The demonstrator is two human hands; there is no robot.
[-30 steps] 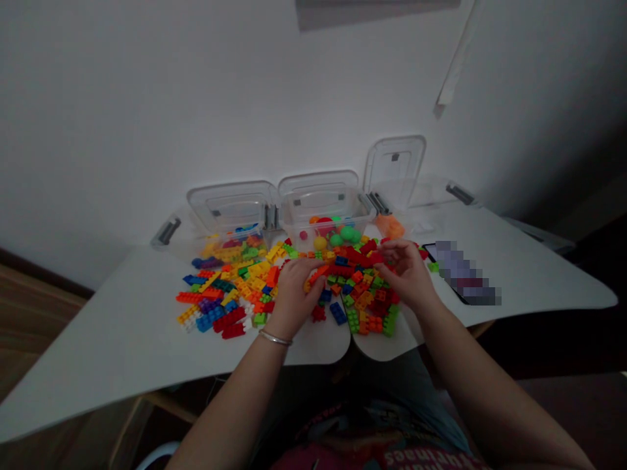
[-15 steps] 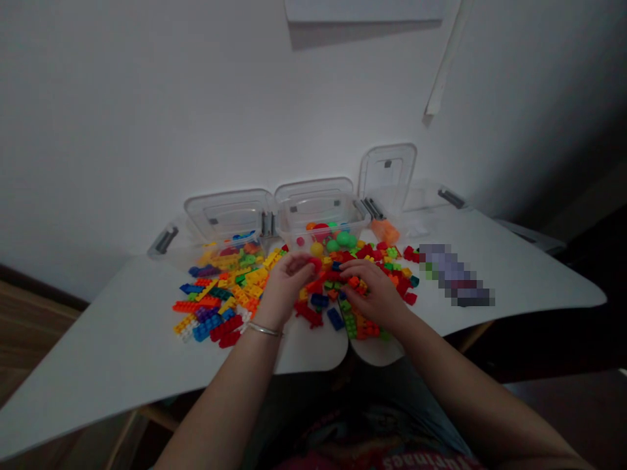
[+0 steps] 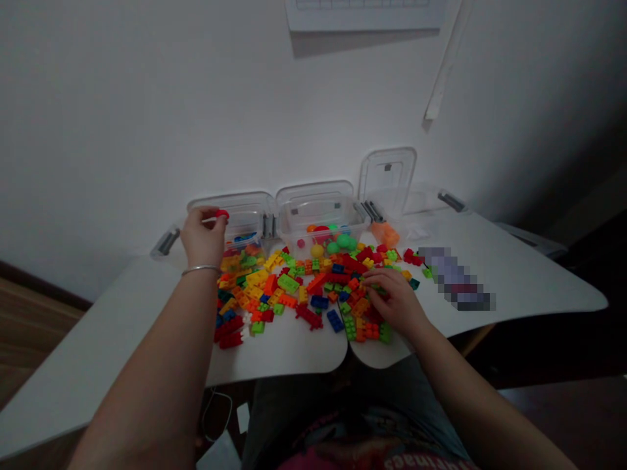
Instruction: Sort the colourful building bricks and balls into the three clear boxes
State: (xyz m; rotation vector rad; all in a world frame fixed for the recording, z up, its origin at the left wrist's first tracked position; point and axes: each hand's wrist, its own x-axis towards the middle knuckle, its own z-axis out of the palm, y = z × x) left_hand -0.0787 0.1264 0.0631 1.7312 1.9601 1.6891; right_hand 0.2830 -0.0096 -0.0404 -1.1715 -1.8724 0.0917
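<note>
My left hand [image 3: 203, 240] is raised over the left clear box [image 3: 249, 241], pinching a small red piece [image 3: 222, 214] between thumb and fingers. Bricks lie inside that box, seen through its wall. At the right part of the brick pile [image 3: 289, 284], my right hand [image 3: 392, 297] reaches in with curled fingers, touching pieces near orange and red bricks. Whether its fingers hold a brick is hidden. Green, red and yellow balls [image 3: 346, 241] show in and just in front of the middle clear box [image 3: 323, 215].
A third clear box [image 3: 409, 199] with its lid upright stands at the right, an orange item [image 3: 385, 234] by it. A blurred-out purple object [image 3: 455, 277] lies on the white table [image 3: 529, 274]. Behind the boxes rises a wall with a paper [image 3: 365, 16].
My left hand has moved left and up from the middle of the pile, carrying the red piece to the left box. My right hand has shifted slightly right and down.
</note>
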